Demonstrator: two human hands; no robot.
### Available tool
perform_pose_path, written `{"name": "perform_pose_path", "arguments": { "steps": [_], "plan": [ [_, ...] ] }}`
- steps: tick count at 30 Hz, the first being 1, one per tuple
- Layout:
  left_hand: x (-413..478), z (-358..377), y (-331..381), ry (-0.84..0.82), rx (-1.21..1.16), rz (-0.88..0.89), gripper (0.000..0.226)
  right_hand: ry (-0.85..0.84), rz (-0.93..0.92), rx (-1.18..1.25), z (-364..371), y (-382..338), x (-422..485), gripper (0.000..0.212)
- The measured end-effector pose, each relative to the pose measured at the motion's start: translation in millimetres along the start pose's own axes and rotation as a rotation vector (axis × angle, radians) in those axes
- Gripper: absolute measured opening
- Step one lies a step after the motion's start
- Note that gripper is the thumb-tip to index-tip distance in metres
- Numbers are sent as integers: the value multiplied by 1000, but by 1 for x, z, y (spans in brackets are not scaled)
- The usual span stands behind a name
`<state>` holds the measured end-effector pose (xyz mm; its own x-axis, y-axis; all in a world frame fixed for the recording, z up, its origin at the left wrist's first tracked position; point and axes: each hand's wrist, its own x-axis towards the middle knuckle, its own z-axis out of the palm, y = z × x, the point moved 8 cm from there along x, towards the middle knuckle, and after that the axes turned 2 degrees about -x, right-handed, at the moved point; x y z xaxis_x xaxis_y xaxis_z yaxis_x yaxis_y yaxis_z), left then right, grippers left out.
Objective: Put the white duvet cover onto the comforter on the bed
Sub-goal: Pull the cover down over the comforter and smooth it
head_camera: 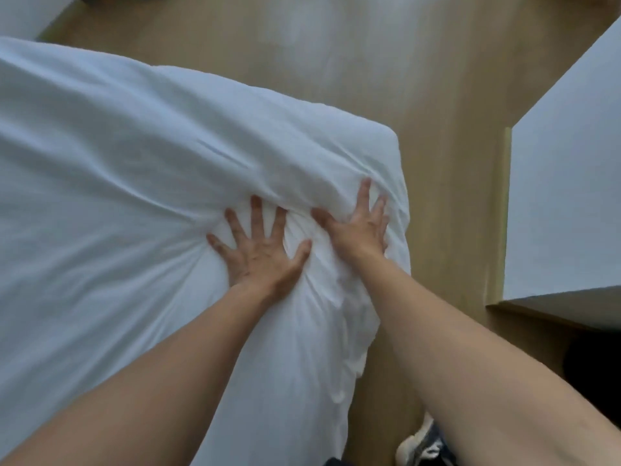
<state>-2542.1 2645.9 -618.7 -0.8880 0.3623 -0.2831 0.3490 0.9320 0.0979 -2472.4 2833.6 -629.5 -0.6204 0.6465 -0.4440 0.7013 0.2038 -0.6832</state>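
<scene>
Smoothing step: presses duvet cover [134, 163] flat at its corner with left hand [258, 253] and right hand [361, 227], both spread (comforter hidden); next probably calls for squaring the corner

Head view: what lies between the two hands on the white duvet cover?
In the head view, only a puckered fold of the white duvet cover lies between the left hand and the right hand.

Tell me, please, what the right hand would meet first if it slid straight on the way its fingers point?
The right hand would likely meet the raised wrinkles of the white fabric duvet cover just ahead, though depth is unclear.
</scene>
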Motion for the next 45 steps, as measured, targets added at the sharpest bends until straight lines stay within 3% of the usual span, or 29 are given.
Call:
{"name": "perform_pose_path", "arguments": {
  "steps": [2,5,8,10,15,16,18,20,22,24,25,26,29,31,34,37,39,41,43,45],
  "plan": [
    [29,-6,13,7,4,-47,89,-102,8,43,-1,-4,38,123],
    [71,-14,27,23,1,-127,93,-107,37,16,-4,-10,76,121],
    [98,-29,32,55,-3,-246,93,-64,-217,-314,-17,-55,120,121],
    [100,-38,37,118,34,-329,89,-171,-379,-519,-11,-86,144,127],
    [157,-93,20,396,-98,-364,58,-482,-156,-661,5,-99,193,136],
    [173,-104,-2,418,-119,-436,61,-546,-160,-697,11,-104,199,142],
    [192,-106,-47,297,-153,-637,97,-652,-265,-660,25,-128,211,154],
    [203,-86,-59,157,-126,-686,110,-745,-320,-340,47,-169,226,154],
    [215,-71,-51,169,-91,-639,94,-878,-235,-107,80,-207,239,133],
    [230,-77,-53,280,-81,-565,79,-1000,-215,-91,114,-228,249,64],
    [240,-90,-61,362,-56,-523,74,-971,-223,-99,124,-234,257,39],
    [246,-100,-73,431,-40,-529,73,-921,-240,-122,129,-235,264,35],
    [250,-122,-122,486,-103,-779,88,-863,-225,-223,112,-219,277,58],
    [254,-120,-128,404,-160,-918,95,-1067,-53,-263,123,-224,271,64],
    [268,-112,-114,314,-181,-898,83,-1249,54,-234,188,-290,262,63],
    [279,-154,-152,621,-197,-863,45,-1196,-29,-216,247,-360,259,53],
    [281,-180,-204,730,-133,-1016,47,-1106,-51,-242,265,-367,267,60],
    [289,-173,-237,521,-177,-1182,77,-1080,-23,-311,249,-354,278,71],
    [301,-160,-242,365,-261,-1251,93,-1266,86,-371,251,-351,276,76],
    [308,-155,-239,306,-294,-1273,93,-1435,141,-366,284,-380,269,82]
  ]
}}
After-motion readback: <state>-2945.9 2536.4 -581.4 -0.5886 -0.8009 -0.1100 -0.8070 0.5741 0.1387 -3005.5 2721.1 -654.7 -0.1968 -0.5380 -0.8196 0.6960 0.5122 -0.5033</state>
